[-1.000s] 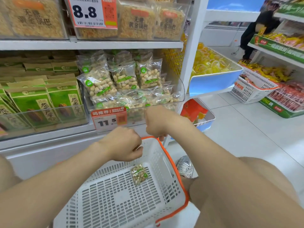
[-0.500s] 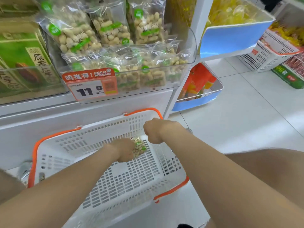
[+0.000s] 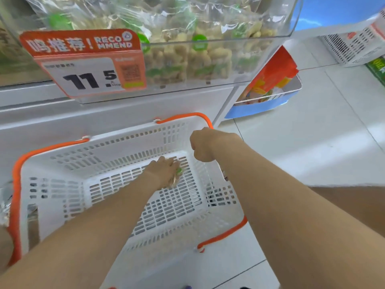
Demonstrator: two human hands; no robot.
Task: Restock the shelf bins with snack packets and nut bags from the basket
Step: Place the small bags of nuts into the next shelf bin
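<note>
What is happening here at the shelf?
A person is restocking nuts. The left hand is down in the white basket, fingers curled over the one small nut bag on its floor. The right hand is a fist above the basket's far right corner and seems to hold nothing. The clear shelf bin above already holds many such bags.

There's only the one camera, worn on the person's head and tipped steeply forward and down. It looks straight into the white basket [image 3: 52, 184] close below, with the clear shelf bin [image 3: 270, 59] looming very near across the top and the tiled floor [image 3: 312, 153] off to the right.
</note>
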